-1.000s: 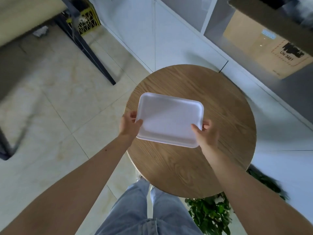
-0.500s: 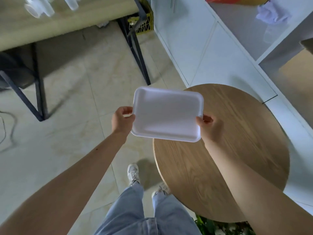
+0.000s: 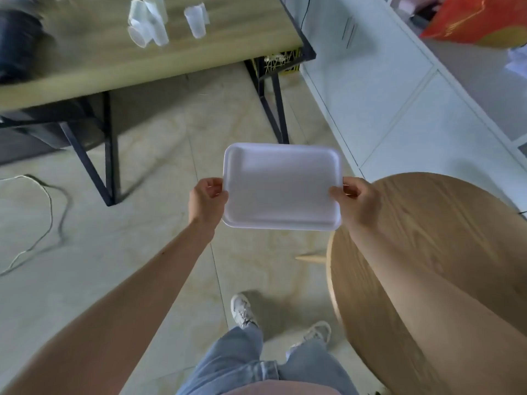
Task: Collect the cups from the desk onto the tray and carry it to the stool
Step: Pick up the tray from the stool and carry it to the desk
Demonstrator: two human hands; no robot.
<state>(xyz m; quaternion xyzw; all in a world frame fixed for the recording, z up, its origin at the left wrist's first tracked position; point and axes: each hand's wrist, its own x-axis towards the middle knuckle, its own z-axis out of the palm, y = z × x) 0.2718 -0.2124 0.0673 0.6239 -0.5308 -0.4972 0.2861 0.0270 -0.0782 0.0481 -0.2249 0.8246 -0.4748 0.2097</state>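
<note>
Both grips are clamped on the short ends of a white rectangular tray (image 3: 282,186): the left hand (image 3: 206,201) pinches its left rim, thumb on top, and the right hand (image 3: 355,202) pinches its right rim likewise. The tray is held level in the air above the tiled floor (image 3: 159,155), its inside bare. To its right, under the right forearm, stands the round wooden stool (image 3: 445,223). Ahead, well apart from the tray, translucent cups (image 3: 151,24) stand blurred on the wooden table (image 3: 99,64) with black legs. White cabinets (image 3: 385,89) line the right side.
</note>
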